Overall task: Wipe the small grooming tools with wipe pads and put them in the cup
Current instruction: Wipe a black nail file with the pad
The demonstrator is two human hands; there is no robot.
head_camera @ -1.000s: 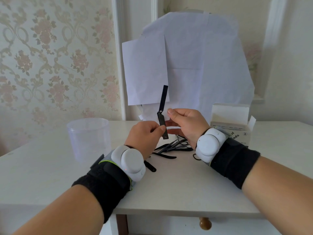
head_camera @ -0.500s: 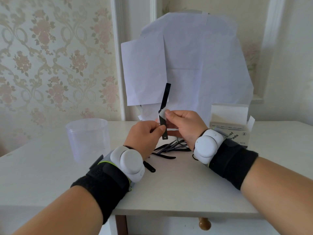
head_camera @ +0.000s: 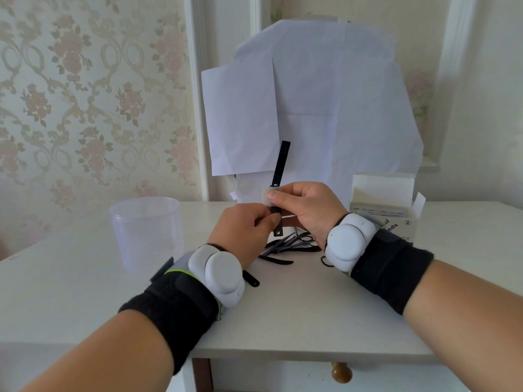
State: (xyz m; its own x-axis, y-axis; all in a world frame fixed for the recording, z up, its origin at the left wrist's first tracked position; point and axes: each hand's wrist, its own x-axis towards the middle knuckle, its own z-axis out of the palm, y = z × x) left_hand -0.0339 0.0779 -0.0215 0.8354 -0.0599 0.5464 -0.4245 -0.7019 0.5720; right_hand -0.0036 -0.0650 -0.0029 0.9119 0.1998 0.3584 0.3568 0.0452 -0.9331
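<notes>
Tool (head_camera: 280,165) stands upright above the table (head_camera: 325,306), lower end pinched in my left hand (head_camera: 243,233). My right hand (head_camera: 305,207) pinches the pad (head_camera: 268,196) around its middle. Risk — a loose left pinch lets the tool slip; cup (head_camera: 147,230) sits well left.

White table (head_camera: 311,315): cup (head_camera: 146,230), tools (head_camera: 288,246), box (head_camera: 387,213)
</notes>
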